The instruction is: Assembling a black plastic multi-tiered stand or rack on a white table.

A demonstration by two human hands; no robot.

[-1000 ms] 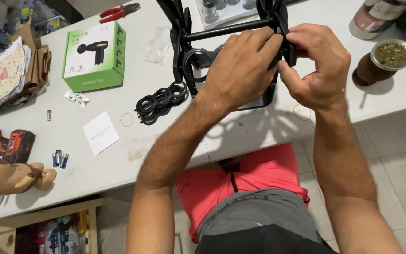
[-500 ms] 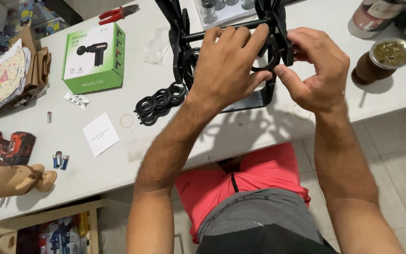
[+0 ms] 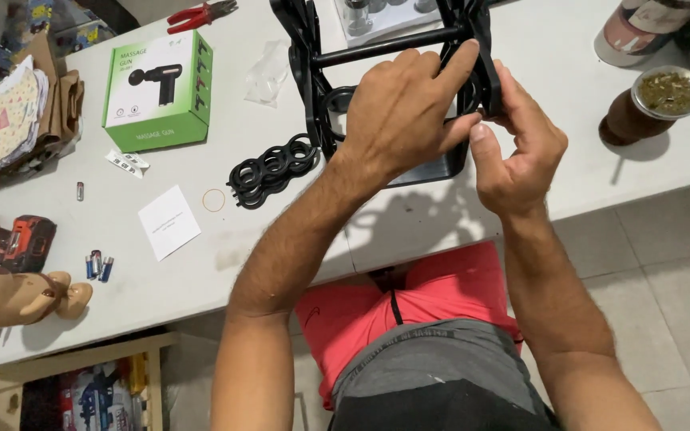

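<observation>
Since you had the black plastic rack (image 3: 317, 88) upright on the white table (image 3: 409, 231), your left hand (image 3: 397, 112) clamped its side panel while your right hand (image 3: 517, 148) pinched the edge, steadying it.

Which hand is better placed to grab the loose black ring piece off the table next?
Left, probably. The left hand grips the black frame on the side nearer the ring piece. The right hand pinches the frame's far side.

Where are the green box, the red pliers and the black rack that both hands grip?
green box (image 3: 157, 89), head view, middle of its top face
red pliers (image 3: 198, 13), head view, handles
black rack (image 3: 385, 37), head view, upper crossbar
</observation>
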